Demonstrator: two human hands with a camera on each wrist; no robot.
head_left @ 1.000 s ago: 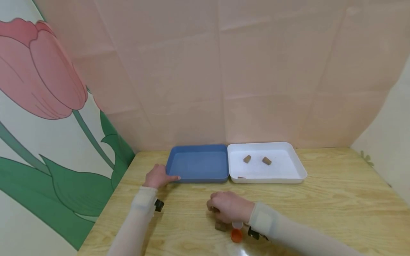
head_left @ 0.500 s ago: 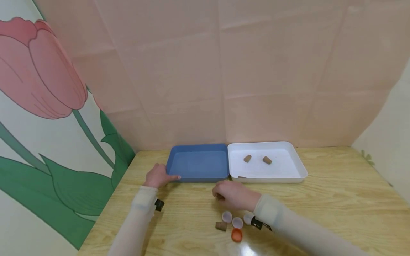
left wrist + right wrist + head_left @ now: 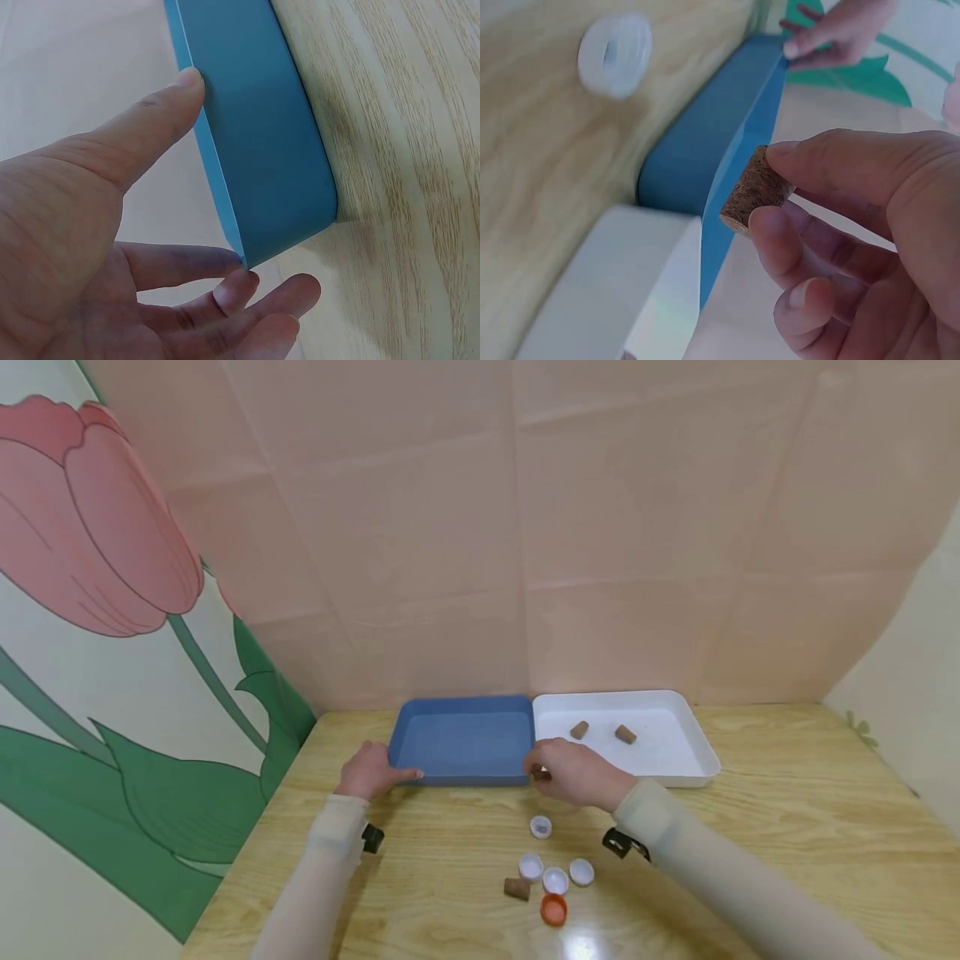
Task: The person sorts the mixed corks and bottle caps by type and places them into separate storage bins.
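Note:
My right hand (image 3: pixel 576 771) pinches a cork stopper (image 3: pixel 756 191) between thumb and fingers. In the head view this hand is over the front left corner of the white tray (image 3: pixel 686 777), beside the blue tray (image 3: pixel 472 779). My left hand (image 3: pixel 369 772) rests at the blue tray's front left corner. Its thumb touches the rim and the index fingertip is right at the corner, with the other fingers loose beyond it. Two cork stoppers (image 3: pixel 626 735) lie in the white tray, and another cork stopper (image 3: pixel 517 888) lies on the table.
Several white bottle caps (image 3: pixel 555 881) and an orange cap (image 3: pixel 553 910) sit in a group near the front of the wooden table (image 3: pixel 787 810). One white cap (image 3: pixel 541 827) lies closer to the trays. Behind them hangs a pinkish sheet (image 3: pixel 600 527).
My right hand has moved forward and right with the cork stopper, from the front of the table to the white tray's corner, uncovering several white caps. My left hand has stayed at the blue tray.

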